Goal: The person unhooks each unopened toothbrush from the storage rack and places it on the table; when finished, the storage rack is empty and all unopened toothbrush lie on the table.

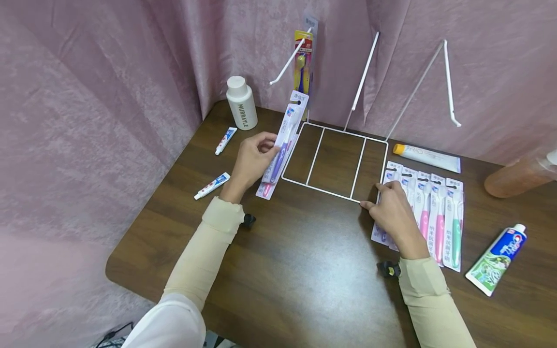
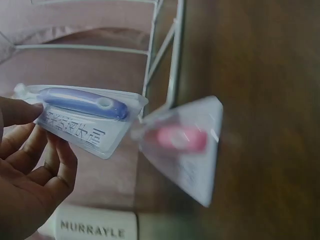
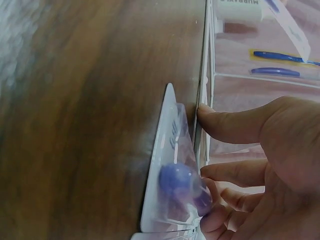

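My left hand [image 1: 252, 162] pinches a blister-packed toothbrush [image 2: 82, 102] with a purple handle, its hang hole uppermost. Behind it in the head view is a pink-handled packed toothbrush [image 1: 266, 190], also seen apart from my fingers in the left wrist view. A white wire display rack [image 1: 319, 190] with long prongs stands on the table. On its left prong hangs a yellow-backed toothbrush pack [image 1: 303, 48]. My right hand [image 1: 393, 210] holds the rack's front right corner, thumb and index finger on the wires. Below that hand lies a purple-handled packed toothbrush [image 3: 175, 185].
Several packed toothbrushes [image 1: 456, 227] lie in a row at the right. Around them are a white tube [image 1: 431, 157], a green-and-blue toothpaste tube [image 1: 498, 258] and an amber bottle [image 1: 518, 176]. A white bottle [image 1: 242, 106] and two small tubes [image 1: 212, 186] are at left.
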The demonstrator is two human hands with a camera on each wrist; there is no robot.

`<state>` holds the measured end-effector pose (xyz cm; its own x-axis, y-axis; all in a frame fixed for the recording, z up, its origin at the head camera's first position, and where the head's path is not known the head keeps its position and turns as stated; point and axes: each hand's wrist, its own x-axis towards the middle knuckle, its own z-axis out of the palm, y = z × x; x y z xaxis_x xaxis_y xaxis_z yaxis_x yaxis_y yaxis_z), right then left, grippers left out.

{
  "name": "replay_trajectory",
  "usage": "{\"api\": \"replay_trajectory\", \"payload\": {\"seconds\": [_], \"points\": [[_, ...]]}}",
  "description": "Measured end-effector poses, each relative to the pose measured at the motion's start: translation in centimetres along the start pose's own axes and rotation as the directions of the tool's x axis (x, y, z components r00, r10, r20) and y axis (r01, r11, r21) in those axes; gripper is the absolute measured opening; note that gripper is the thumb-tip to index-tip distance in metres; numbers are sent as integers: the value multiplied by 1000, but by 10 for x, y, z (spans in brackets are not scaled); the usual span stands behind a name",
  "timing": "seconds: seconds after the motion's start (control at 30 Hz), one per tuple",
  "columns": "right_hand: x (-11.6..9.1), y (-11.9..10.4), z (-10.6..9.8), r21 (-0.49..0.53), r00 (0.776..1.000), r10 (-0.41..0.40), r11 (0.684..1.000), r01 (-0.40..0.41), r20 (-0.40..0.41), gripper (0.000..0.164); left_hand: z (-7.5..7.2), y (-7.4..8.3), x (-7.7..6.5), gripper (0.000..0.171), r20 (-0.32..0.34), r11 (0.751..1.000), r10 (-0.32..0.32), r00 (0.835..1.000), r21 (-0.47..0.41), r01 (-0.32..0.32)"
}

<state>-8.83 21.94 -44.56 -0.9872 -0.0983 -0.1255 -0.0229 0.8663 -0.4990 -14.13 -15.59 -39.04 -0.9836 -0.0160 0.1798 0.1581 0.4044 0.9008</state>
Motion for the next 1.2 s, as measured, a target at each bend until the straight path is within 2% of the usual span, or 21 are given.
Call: {"api": "replay_trajectory", "payload": {"seconds": [0.07, 0.27, 0.4, 0.47, 0.7, 0.8, 0.93, 1.2], "points": [[2, 5, 3, -7, 1000, -4, 1000, 4, 0, 84, -6, -7, -3, 23, 4, 1000, -27, 1000, 5, 27], [-2, -5, -4, 4, 1000, 1, 1000, -1, 13, 82, -20, -20, -9, 24, 21, 991, -129, 991, 41, 128], [-1, -2, -4, 13, 1000, -7, 1000, 7, 10, 81, -28, -27, -7, 27, 55, 980, -181, 982, 95, 176], [-1, 0, -3, 14, 1000, -13, 1000, 13, 7, 82, -31, -36, -3, 28, 75, 975, -202, 976, 113, 193], [1, 5, 1, 13, 1000, -22, 1000, 23, -6, 81, -27, -122, 27, 24, 107, 953, -247, 963, 208, 221], [0, 2, 0, 18, 1000, -18, 1000, 18, 2, 81, -24, -139, 32, 27, 109, 946, -250, 962, 239, 219], [-3, -5, -4, 27, 1000, -7, 1000, 7, 9, 82, -23, -141, 32, 30, 111, 941, -249, 962, 264, 213], [-3, -5, -4, 31, 1000, 1, 1000, -2, 8, 83, -23, -122, 22, 34, 142, 905, -284, 948, 367, 216]]}}
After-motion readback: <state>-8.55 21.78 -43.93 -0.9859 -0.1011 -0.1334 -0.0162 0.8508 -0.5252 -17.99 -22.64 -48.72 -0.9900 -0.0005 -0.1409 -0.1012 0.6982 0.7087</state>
